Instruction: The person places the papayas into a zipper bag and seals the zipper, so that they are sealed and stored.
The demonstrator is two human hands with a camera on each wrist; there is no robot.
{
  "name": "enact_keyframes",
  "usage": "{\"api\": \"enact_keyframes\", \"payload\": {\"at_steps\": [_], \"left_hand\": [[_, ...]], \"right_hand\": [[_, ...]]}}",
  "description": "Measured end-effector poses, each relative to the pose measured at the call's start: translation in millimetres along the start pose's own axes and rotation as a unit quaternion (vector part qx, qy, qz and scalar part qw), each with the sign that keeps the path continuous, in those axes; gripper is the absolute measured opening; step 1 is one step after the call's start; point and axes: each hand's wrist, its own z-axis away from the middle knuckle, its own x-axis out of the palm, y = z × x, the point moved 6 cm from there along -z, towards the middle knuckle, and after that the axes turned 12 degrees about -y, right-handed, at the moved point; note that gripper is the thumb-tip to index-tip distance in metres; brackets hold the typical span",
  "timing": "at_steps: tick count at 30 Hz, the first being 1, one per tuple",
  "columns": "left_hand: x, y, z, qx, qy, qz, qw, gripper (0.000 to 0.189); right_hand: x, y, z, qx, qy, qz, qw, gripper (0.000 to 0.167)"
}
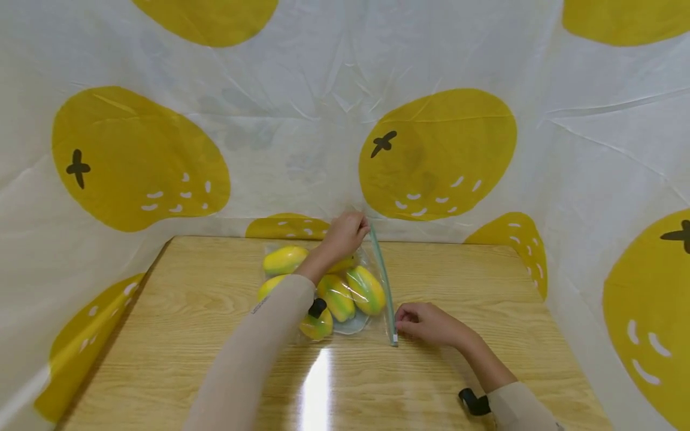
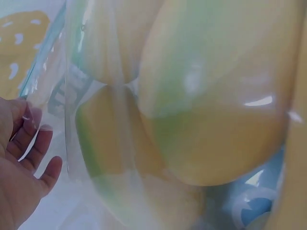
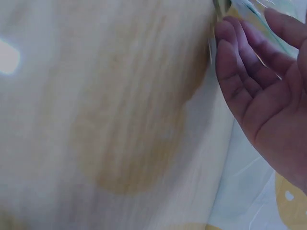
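Observation:
A clear zip bag [image 1: 350,325] lies on the table, holding several yellow-and-green fruits [image 1: 336,297] shaped like papayas. Its green zip strip [image 1: 384,278] runs along the right side, with a white slider [image 1: 395,338] at the near end. Reaching over the bag, my left hand [image 1: 345,234] pinches the far end of that edge between thumb and fingertips; the left wrist view shows clear plastic at those fingers [image 2: 32,132]. Beside the slider end is my right hand [image 1: 431,325], its fingers loosely bent. In the right wrist view the thumb stands apart from the fingers; whether they touch the bag is unclear.
The bag lies on a wood-grain table [image 1: 474,281], near its back edge. A white cloth [image 1: 302,149] printed with large yellow fruits hangs behind and at both sides. Light glares on the tabletop in front of the bag.

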Motion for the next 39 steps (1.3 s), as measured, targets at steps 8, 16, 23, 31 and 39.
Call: {"api": "enact_keyframes", "payload": {"at_steps": [8,16,23,31,39], "left_hand": [[9.1,-1.9,-0.1,0.005,-0.015,0.0,0.9999,0.014],[12.8,-8.5,0.6,0.014,-0.017,-0.001,0.9998,0.013],[14.5,-13.9,4.9,-0.01,-0.044,0.016,0.9989,0.017],[2.2,-31.9,36.0,-0.027,-0.052,0.067,0.996,0.043],[-14.4,-60.7,85.1,-0.053,-0.007,0.061,0.9967,0.048]], "right_hand": [[-39,-10,-13.6,0.0,0.145,0.001,0.9894,0.034],[-47,-13,-39.9,0.009,0.14,-0.013,0.9901,0.034],[-46,-14,-50.8,0.014,0.124,-0.022,0.9919,0.026],[-45,-15,-53.3,0.024,0.13,-0.034,0.9906,0.021],[-43,-12,-51.8,0.024,0.132,-0.031,0.9905,0.02]]}}
